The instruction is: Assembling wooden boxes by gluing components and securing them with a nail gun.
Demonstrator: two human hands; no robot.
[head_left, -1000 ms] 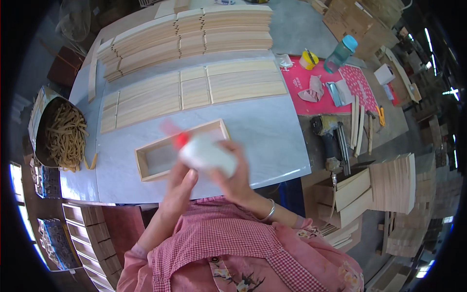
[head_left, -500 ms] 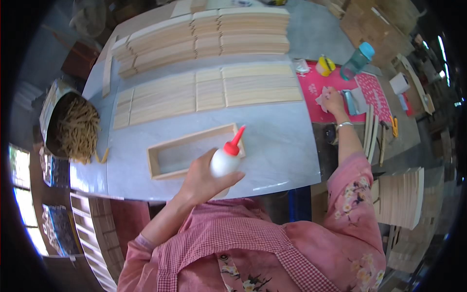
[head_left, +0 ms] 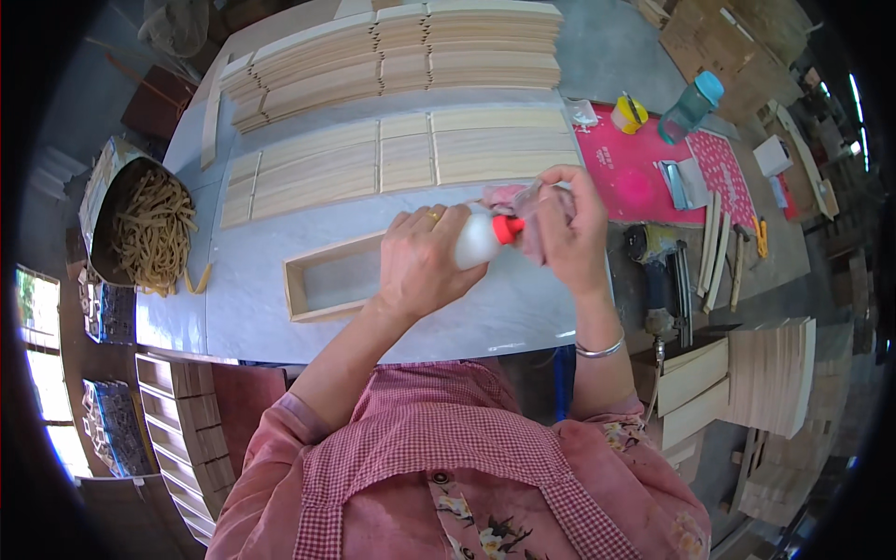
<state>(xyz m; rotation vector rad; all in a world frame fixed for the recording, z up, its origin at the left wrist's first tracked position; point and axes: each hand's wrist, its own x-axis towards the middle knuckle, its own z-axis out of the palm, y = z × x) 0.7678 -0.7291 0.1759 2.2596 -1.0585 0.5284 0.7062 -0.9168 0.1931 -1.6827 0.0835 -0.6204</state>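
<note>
My left hand is wrapped round a white squeeze bottle with a red nozzle cap, tipped so the nozzle points right. A crumpled pinkish cloth is in my right hand, its fingers closed and pressing the cloth about the nozzle, whose tip is hidden. Beneath and left of the bottle lies a shallow rectangular wooden frame, partly covered by my left hand. Behind it, thin grooved wooden slats lie side by side in a flat row.
Tall stacks of grooved slats stand at the back. A pink mat at right bears a yellow tub and a teal bottle. A nail gun hangs by the table's right edge; a container of wood strips stands left.
My right hand has lifted the cloth from the pink mat and brought it left to the bottle's nozzle. My left hand has tipped the bottle toward the right. The nail gun is now uncovered.
</note>
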